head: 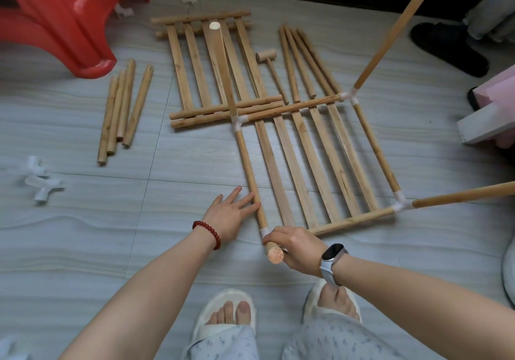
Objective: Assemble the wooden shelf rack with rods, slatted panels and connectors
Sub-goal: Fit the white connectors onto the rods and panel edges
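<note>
The right hand point(296, 248) grips a round wooden stick point(274, 253) at the near corner of the wooden slatted rack point(315, 164) on the grey floor point(139, 234). The left hand point(230, 214) lies flat, fingers straight, touching the rack's side rod point(249, 170).

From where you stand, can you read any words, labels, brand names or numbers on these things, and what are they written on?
No readable text anywhere.
Smartwatch on the right wrist: screen dark, nothing shown.
Trousers: small printed marks, too small to read.
Wooden rods, slatted panels, white connectors, wooden mallet, red stool: no labels seen.
</note>
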